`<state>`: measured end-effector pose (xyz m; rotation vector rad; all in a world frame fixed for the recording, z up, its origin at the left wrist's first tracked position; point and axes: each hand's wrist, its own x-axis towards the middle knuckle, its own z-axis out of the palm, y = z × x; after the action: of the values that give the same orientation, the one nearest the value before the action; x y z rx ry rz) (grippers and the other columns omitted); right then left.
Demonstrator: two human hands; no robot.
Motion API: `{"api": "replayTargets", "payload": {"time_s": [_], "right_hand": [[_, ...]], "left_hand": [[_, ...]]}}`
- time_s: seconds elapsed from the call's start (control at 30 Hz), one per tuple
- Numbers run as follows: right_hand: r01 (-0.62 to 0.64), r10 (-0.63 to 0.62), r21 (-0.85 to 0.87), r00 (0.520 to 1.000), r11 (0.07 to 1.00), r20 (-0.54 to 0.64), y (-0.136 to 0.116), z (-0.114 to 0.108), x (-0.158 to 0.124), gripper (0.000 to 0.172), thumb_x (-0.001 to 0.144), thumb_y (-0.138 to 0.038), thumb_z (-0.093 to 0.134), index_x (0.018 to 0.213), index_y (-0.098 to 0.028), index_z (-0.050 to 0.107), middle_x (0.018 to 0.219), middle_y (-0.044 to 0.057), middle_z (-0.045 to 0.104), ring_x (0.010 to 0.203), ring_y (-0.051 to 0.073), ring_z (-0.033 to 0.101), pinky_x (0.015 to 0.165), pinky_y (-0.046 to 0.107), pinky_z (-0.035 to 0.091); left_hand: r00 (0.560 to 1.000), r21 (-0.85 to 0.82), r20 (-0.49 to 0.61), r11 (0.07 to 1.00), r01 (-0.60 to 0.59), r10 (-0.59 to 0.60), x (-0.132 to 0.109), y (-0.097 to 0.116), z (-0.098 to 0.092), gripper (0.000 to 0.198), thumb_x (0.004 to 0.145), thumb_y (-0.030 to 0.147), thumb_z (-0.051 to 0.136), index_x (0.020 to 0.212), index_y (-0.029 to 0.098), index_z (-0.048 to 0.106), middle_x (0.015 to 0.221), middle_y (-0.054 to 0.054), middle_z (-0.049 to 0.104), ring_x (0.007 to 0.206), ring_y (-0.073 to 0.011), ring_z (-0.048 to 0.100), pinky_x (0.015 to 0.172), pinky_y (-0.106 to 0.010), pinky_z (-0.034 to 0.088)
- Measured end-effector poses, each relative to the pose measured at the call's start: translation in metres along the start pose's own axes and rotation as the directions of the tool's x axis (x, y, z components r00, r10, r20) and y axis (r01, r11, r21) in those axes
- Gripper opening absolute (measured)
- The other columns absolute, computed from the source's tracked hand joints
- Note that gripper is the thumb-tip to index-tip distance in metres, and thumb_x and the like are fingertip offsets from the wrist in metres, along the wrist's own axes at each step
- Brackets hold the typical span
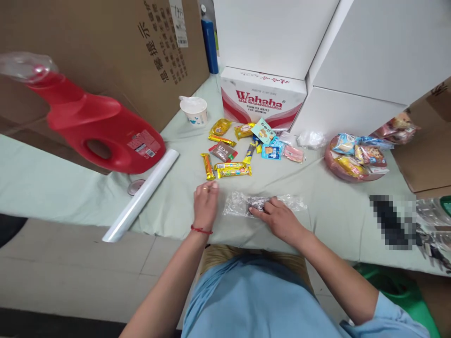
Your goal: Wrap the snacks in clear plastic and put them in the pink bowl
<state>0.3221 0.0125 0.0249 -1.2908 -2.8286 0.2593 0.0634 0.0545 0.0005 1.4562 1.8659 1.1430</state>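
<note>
On the front of the table lies a dark packet [259, 203] inside crinkled clear plastic film [237, 204]. The film spreads flat to both sides of it. My right hand [282, 220] is over the packet's right half, thumb and fingers closed on it and pressing it to the cloth. My left hand [205, 206], with a red string bracelet and a ring, rests left of the film. Its fingers are curled together, and what is in them, if anything, is hidden. Just beyond its fingertips is a yellow-wrapped snack bar [207, 166].
Several snacks [234, 172] lie beyond my hands, before a Wahaha water box [264, 101]. A paper cup [195, 111], red jug [105, 126] and white roll [141, 197] stand or lie left. A bowl of snacks [331, 164] is right, near crumpled plastic [312, 139].
</note>
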Motion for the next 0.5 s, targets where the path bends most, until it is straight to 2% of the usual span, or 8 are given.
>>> {"api": "replayTargets", "payload": {"time_s": [0.07,0.13,0.17,0.2,0.3,0.37,0.43,0.5], "right_hand": [[-0.02,0.021,0.046,0.999,0.999,-0.028,-0.002,-0.002,-0.001,0.054,0.098,-0.008,0.051,0.148,-0.029,0.055,0.097,0.01,0.06,0.092,0.025,0.05,0.083,0.038,0.046],[-0.022,0.032,0.135,0.997,0.991,-0.074,-0.002,-0.005,-0.004,0.049,0.1,-0.017,0.053,0.148,-0.026,0.054,0.099,0.01,0.061,0.094,0.026,0.05,0.086,0.04,0.048],[-0.021,0.041,0.188,0.993,0.982,-0.107,-0.002,-0.007,-0.006,0.049,0.101,-0.021,0.054,0.149,-0.024,0.052,0.101,0.011,0.061,0.096,0.027,0.051,0.088,0.042,0.049],[-0.022,0.057,0.238,0.988,0.971,-0.142,-0.001,-0.008,-0.008,0.05,0.101,-0.025,0.055,0.15,-0.022,0.049,0.104,0.012,0.062,0.097,0.027,0.051,0.09,0.043,0.049],[-0.046,0.123,0.322,0.967,0.946,-0.222,-0.001,-0.005,-0.014,0.048,0.101,-0.025,0.054,0.149,-0.019,0.049,0.108,0.013,0.063,0.098,0.028,0.053,0.091,0.047,0.051],[-0.067,0.154,0.333,0.958,0.941,-0.241,-0.003,-0.001,-0.014,0.043,0.101,-0.021,0.053,0.143,-0.018,0.054,0.109,0.014,0.064,0.097,0.028,0.053,0.09,0.047,0.052],[-0.071,0.169,0.354,0.952,0.933,-0.256,-0.006,0.002,-0.013,0.038,0.1,-0.018,0.051,0.136,-0.017,0.059,0.108,0.014,0.065,0.098,0.028,0.053,0.089,0.047,0.053],[-0.042,0.167,0.404,0.945,0.914,-0.28,-0.005,0.002,-0.012,0.032,0.099,-0.016,0.049,0.128,-0.018,0.064,0.108,0.013,0.066,0.099,0.027,0.055,0.089,0.046,0.052]], "left_hand": [[0.996,0.186,0.087,0.981,-0.048,0.033,-0.005,0.006,0.01,0.045,0.082,0.055,0.065,0.109,0.019,0.068,0.14,-0.016,0.061,0.143,-0.0364,0.042,0.119,-0.058,0.032],[0.985,0.268,0.163,0.958,-0.105,0.062,-0.014,0.01,0.021,0.039,0.071,0.049,0.078,0.096,0.02,0.068,0.147,-0.016,0.055,0.151,-0.0413,0.028,0.121,-0.063,0.024],[0.982,0.265,0.174,0.957,-0.12,0.075,-0.019,0.011,0.025,0.032,0.07,0.042,0.08,0.089,0.021,0.067,0.145,-0.015,0.056,0.15,-0.0415,0.03,0.12,-0.063,0.026],[0.982,0.236,0.166,0.964,-0.123,0.085,-0.024,0.013,0.028,0.023,0.071,0.036,0.078,0.082,0.021,0.065,0.138,-0.015,0.06,0.145,-0.0398,0.038,0.118,-0.061,0.032],[0.989,0.046,0.103,0.993,-0.111,0.106,-0.035,0.022,0.032,0.01,0.077,0.025,0.068,0.076,0.022,0.059,0.109,-0.009,0.067,0.11,-0.0258,0.064,0.097,-0.043,0.053],[0.982,-0.071,0.092,0.985,-0.157,0.164,-0.043,0.033,0.035,0.007,0.081,0.021,0.063,0.078,0.022,0.057,0.097,-0.005,0.067,0.092,-0.0189,0.066,0.084,-0.034,0.055],[0.952,-0.12,0.138,0.959,-0.257,0.273,-0.052,0.047,0.042,0.004,0.084,0.018,0.06,0.086,0.022,0.06,0.099,-0.004,0.07,0.094,-0.0173,0.067,0.085,-0.032,0.055],[0.893,-0.08,0.233,0.923,-0.377,0.385,-0.063,0.057,0.05,0.013,0.089,0.022,0.059,0.101,0.021,0.064,0.112,-0.007,0.073,0.106,-0.0199,0.068,0.094,-0.036,0.054]]}}
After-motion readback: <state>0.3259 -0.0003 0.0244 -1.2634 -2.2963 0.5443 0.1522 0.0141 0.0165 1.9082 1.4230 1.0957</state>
